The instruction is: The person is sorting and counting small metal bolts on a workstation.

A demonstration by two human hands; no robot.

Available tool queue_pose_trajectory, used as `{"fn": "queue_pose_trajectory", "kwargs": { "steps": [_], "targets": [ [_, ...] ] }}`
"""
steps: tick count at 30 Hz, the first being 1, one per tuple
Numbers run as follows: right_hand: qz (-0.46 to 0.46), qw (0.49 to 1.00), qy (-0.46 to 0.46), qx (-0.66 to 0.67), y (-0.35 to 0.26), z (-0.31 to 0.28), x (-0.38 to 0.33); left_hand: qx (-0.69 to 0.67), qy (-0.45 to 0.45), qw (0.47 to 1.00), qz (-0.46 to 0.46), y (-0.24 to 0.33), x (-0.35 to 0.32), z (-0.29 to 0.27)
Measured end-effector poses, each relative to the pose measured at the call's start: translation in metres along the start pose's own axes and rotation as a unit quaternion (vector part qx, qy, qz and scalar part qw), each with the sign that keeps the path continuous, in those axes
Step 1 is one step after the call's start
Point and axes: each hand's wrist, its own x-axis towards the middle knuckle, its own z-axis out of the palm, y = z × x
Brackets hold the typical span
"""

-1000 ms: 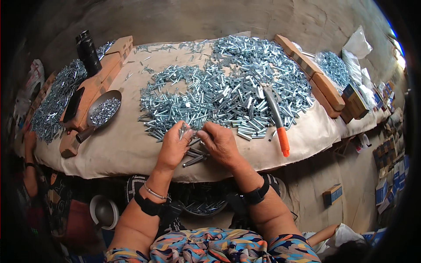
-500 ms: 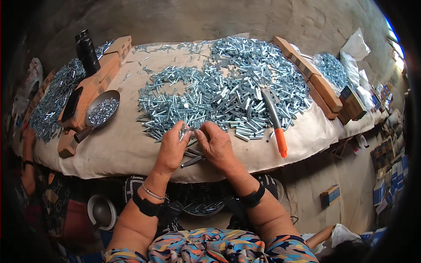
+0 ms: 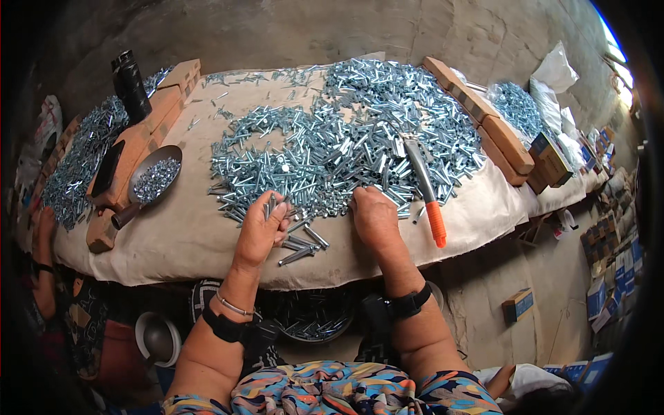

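Observation:
At the near edge of a wide heap of silvery bolts and metal sleeves (image 3: 332, 159), both my hands are at work. Several slim bolts (image 3: 272, 202) stick up from my left hand (image 3: 257, 234), whose fingers are curled round them. My right hand (image 3: 375, 218) dips its bent fingertips into the heap's front edge; what they pinch, if anything, is hidden. Between my hands, a few assembled anchor bolts (image 3: 299, 250) lie on the cloth. Resting on the heap's right side is a curved metal tool with an orange handle (image 3: 436, 225).
Brick rows (image 3: 160, 111) (image 3: 508, 142) border the cloth-covered table (image 3: 187, 238). A pan (image 3: 173, 153) of small nuts, a phone (image 3: 108, 168) and a black bottle (image 3: 131, 90) rest at left. Below the table edge sits a basin of bolts (image 3: 315, 321). Another person's hand (image 3: 45, 225) appears far left.
My hands were together over the cloth. Now they are apart: the right has moved right to the heap's edge, while the left has shifted slightly left, still holding bolts.

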Motion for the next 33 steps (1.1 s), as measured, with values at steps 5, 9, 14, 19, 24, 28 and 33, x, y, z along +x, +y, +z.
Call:
{"fn": "queue_pose_trajectory", "kwargs": {
  "steps": [5,9,14,19,24,28,33],
  "targets": [
    [-0.035,0.998,-0.045,0.020,-0.002,-0.007,0.000,-0.037,-0.017,0.998,-0.045,-0.002,0.002,0.002],
    [-0.050,0.996,-0.055,0.051,-0.009,-0.011,-0.002,-0.006,-0.034,0.999,-0.032,-0.005,0.001,0.002],
    [-0.059,0.991,-0.027,0.119,-0.008,-0.014,-0.001,0.016,-0.059,0.997,-0.049,-0.003,0.000,0.004],
    [0.015,0.869,-0.117,0.481,-0.024,-0.006,0.003,0.049,-0.081,0.994,-0.062,-0.003,-0.001,0.007],
    [-0.008,0.810,-0.122,0.573,-0.042,0.002,0.000,0.037,-0.097,0.991,-0.088,0.000,-0.003,0.006],
    [-0.044,0.826,-0.116,0.550,-0.042,0.002,0.000,0.006,-0.102,0.991,-0.082,-0.003,-0.003,0.003],
    [0.029,0.775,-0.152,0.613,-0.044,-0.004,0.001,-0.017,-0.108,0.991,-0.076,-0.002,-0.003,0.004]
  ]
}}
